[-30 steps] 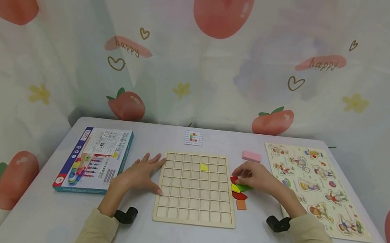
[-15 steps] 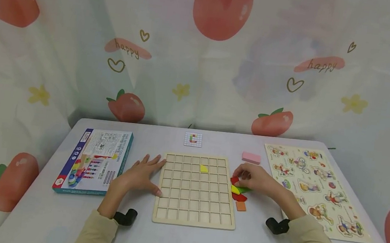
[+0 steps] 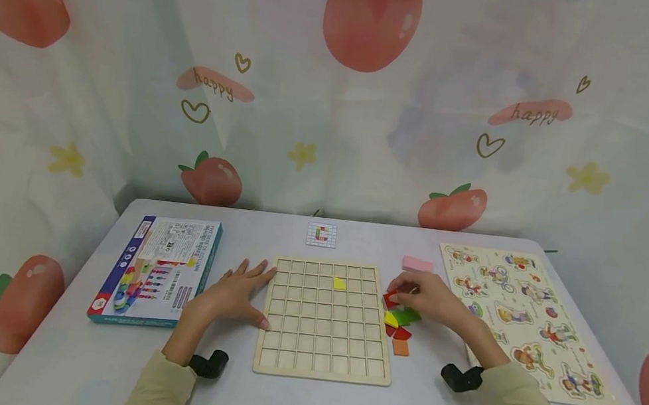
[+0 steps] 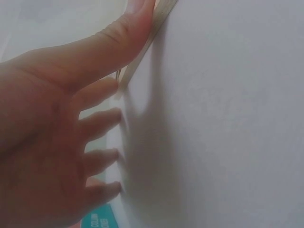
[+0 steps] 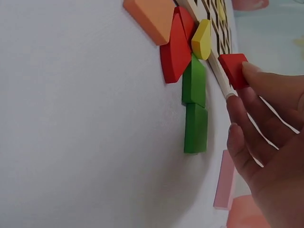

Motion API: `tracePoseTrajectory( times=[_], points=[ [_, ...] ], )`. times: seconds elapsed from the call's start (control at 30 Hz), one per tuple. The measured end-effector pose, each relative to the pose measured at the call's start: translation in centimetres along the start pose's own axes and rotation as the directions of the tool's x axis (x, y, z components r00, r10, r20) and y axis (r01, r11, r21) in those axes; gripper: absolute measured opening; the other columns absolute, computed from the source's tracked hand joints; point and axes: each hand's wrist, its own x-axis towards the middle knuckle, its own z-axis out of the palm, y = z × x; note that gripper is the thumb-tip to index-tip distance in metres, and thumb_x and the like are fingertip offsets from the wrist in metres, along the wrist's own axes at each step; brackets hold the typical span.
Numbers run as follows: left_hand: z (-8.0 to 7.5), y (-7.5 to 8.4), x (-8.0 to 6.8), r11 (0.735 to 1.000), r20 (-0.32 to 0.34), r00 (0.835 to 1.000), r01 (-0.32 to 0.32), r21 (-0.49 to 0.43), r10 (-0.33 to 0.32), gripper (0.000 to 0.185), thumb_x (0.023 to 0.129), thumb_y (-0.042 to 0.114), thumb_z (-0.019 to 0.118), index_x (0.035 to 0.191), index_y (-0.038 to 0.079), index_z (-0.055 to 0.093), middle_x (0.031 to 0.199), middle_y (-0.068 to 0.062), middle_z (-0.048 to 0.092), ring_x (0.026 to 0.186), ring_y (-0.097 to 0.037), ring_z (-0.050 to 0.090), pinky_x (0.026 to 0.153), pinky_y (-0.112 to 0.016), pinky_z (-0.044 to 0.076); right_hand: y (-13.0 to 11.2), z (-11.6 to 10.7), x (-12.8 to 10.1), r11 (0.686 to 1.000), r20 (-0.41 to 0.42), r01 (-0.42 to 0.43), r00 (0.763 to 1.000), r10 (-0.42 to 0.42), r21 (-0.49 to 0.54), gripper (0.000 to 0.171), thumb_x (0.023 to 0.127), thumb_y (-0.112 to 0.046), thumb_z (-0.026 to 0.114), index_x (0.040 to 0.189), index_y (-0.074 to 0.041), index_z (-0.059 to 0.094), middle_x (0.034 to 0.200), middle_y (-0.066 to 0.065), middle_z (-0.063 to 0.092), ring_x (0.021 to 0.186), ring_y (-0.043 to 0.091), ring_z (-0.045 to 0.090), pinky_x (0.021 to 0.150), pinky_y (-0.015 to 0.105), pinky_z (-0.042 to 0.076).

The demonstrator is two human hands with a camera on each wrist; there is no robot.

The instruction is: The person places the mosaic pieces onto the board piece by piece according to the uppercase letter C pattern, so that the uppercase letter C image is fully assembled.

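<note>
A wooden grid board (image 3: 321,362) lies in the middle of the table, with one yellow piece (image 3: 339,284) in a cell near its top. My left hand (image 3: 245,287) lies flat on the table against the board's left edge; its thumb (image 4: 137,19) touches the board's rim (image 4: 164,12). At the board's right edge my right hand (image 3: 400,296) pinches a small red square piece (image 5: 232,69). Beside it lie two green pieces (image 5: 195,109), a red quarter-round (image 5: 175,47), a yellow piece (image 5: 202,39) and an orange piece (image 5: 152,16).
A teal game box (image 3: 157,268) lies at the left. A small pattern card (image 3: 321,234) and a pink block (image 3: 417,264) sit behind the board. A character peg puzzle (image 3: 527,319) fills the right side. A strawberry-print cloth hangs behind.
My right hand has drawn back a little at the pile, so the green pieces show more. The left hand has not moved.
</note>
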Motion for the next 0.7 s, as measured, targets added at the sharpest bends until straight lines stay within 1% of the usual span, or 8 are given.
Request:
tracePoseTrajectory(
  times=[0.17, 0.3, 0.47, 0.57, 0.7],
  points=[
    [0.0, 0.1, -0.1, 1.000, 0.001, 1.000, 0.003, -0.008, -0.003, 0.106, 0.073, 0.036, 0.093, 0.161, 0.015, 0.037, 0.171, -0.011, 0.023, 0.159, -0.043, 0.005, 0.127, -0.063, 0.007, -0.7, 0.1, 0.4, 0.999, -0.037, 0.018, 0.999, -0.016, 0.037, 0.012, 0.095, -0.005, 0.069, 0.105, -0.007, 0.077, 0.099, 0.004, 0.076, 0.083, 0.017, 0.063, 0.073, 0.020, 0.055],
    [0.0, 0.1, -0.1, 1.000, -0.001, 1.000, 0.003, -0.014, -0.003, 0.106, 0.073, 0.036, 0.093, 0.161, 0.015, 0.037, 0.171, -0.011, 0.023, 0.159, -0.043, 0.005, 0.127, -0.064, 0.007, -1.3, 0.5, 1.0, 0.998, -0.054, 0.021, 0.998, -0.018, 0.066, 0.010, 0.095, -0.008, 0.072, 0.104, -0.006, 0.077, 0.099, 0.007, 0.076, 0.084, 0.018, 0.066, 0.073, 0.021, 0.057],
    [0.2, -0.1, 0.0, 1.000, -0.003, 1.000, 0.006, -0.019, -0.006, 0.106, 0.072, 0.036, 0.093, 0.161, 0.016, 0.037, 0.171, -0.010, 0.023, 0.159, -0.043, 0.005, 0.127, -0.063, 0.006, -1.8, 1.0, 2.0, 0.998, -0.060, 0.018, 0.998, -0.014, 0.064, 0.010, 0.094, -0.012, 0.075, 0.103, -0.008, 0.076, 0.098, 0.006, 0.075, 0.084, 0.018, 0.067, 0.072, 0.022, 0.055],
    [0.2, -0.2, 0.1, 1.000, -0.006, 1.000, 0.005, -0.011, -0.005, 0.107, 0.072, 0.037, 0.093, 0.161, 0.016, 0.037, 0.171, -0.010, 0.023, 0.159, -0.043, 0.005, 0.127, -0.063, 0.006, -2.1, 1.3, 2.6, 0.998, -0.054, 0.010, 0.999, -0.007, 0.062, 0.011, 0.094, -0.012, 0.075, 0.104, -0.009, 0.076, 0.099, 0.005, 0.076, 0.085, 0.018, 0.066, 0.073, 0.025, 0.054],
    [0.2, -0.2, 0.0, 1.000, -0.008, 1.000, 0.000, -0.004, 0.000, 0.106, 0.073, 0.037, 0.093, 0.161, 0.016, 0.037, 0.171, -0.010, 0.023, 0.159, -0.043, 0.006, 0.127, -0.063, 0.007, -2.6, 1.8, 3.2, 0.997, -0.041, -0.014, 0.999, 0.018, 0.080, 0.014, 0.094, -0.012, 0.075, 0.108, -0.010, 0.077, 0.104, 0.006, 0.076, 0.091, 0.019, 0.069, 0.083, 0.029, 0.057]
  ],
)
